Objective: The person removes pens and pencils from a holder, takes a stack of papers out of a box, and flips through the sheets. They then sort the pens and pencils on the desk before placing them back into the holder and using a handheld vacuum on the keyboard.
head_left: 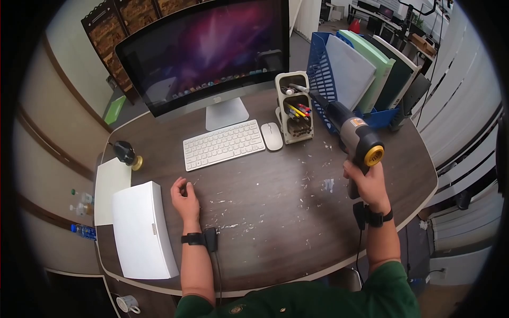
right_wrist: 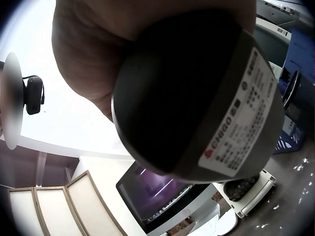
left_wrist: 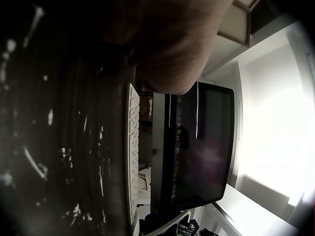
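Observation:
My right hand (head_left: 371,185) grips the handle of a grey and black handheld vacuum (head_left: 350,127) with a yellow cap at its rear. Its narrow dark nozzle points away from me, overlapping the gap between the pen holder (head_left: 295,119) and the blue file rack (head_left: 324,58) in the head view. Seen from the right wrist, the butt of the vacuum (right_wrist: 197,98) carries a white printed label. My left hand (head_left: 185,201) holds nothing, its fingers loosely curled over the desk near the keyboard (head_left: 224,144). White scraps (head_left: 233,227) lie scattered across the brown desk (head_left: 265,259).
A monitor (head_left: 207,53) stands at the back, with a white mouse (head_left: 272,137) beside the keyboard. At left lie a white box-like stack (head_left: 140,233), a pale sheet (head_left: 108,180) and a dark ornament (head_left: 125,152). A mug (head_left: 127,303) sits lower left.

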Action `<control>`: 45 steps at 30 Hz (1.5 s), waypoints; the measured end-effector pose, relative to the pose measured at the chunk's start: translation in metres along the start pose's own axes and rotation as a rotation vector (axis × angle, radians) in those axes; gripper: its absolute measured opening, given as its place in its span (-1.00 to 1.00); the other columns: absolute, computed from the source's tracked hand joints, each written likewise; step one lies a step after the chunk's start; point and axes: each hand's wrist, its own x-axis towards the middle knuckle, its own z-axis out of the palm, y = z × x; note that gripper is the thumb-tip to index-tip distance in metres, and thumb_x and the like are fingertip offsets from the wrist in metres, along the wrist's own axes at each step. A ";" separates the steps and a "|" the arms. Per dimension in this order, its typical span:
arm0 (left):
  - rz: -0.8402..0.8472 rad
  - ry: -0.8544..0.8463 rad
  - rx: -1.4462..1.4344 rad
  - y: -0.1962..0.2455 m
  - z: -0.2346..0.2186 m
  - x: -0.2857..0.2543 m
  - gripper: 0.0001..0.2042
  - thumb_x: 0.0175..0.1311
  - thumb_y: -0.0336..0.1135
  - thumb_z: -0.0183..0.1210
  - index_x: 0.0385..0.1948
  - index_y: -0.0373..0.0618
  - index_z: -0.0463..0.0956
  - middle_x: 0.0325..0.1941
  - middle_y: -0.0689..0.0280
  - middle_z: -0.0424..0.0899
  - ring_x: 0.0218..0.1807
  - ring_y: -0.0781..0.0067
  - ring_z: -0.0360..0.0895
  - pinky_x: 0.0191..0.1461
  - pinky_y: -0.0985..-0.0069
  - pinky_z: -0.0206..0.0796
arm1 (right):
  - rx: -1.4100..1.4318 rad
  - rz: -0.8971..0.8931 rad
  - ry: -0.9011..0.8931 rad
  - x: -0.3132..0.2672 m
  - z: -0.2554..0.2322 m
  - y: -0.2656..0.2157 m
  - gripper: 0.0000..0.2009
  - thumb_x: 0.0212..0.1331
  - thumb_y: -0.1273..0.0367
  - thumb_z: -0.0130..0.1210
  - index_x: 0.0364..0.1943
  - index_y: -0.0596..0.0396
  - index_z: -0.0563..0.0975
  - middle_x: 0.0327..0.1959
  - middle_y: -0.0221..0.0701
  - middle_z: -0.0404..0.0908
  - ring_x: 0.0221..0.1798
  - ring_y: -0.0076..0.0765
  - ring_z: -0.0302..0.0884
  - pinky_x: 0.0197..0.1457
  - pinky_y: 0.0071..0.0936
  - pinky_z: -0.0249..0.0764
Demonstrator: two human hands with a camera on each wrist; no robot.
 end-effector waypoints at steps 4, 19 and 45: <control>0.006 0.000 0.008 -0.003 0.001 0.001 -0.85 0.34 -0.42 0.22 -0.11 -0.21 0.61 0.18 0.18 0.63 0.11 0.29 0.58 0.16 0.42 0.41 | -0.006 0.002 -0.002 -0.004 -0.002 0.002 -0.82 0.22 0.49 0.28 -0.16 0.22 0.53 -0.37 -0.46 0.60 -0.33 -0.56 0.57 -0.23 -0.52 0.51; 0.024 -0.029 0.138 0.006 0.005 0.001 -0.84 0.31 -0.40 0.22 -0.12 -0.17 0.61 0.16 0.18 0.64 0.14 0.17 0.60 0.20 0.35 0.43 | 0.119 -0.103 0.020 -0.020 0.003 -0.012 -0.73 0.18 0.57 0.30 -0.06 0.20 0.52 -0.26 -0.45 0.62 -0.25 -0.54 0.58 -0.18 -0.52 0.52; 0.050 -0.035 0.165 0.010 0.007 0.001 -0.85 0.28 -0.40 0.22 -0.15 -0.16 0.60 0.15 0.16 0.64 0.18 0.10 0.58 0.27 0.28 0.41 | 0.054 -0.014 -0.126 -0.006 0.047 0.006 -0.82 0.18 0.47 0.34 -0.21 0.17 0.56 -0.33 -0.49 0.61 -0.26 -0.58 0.56 -0.16 -0.51 0.50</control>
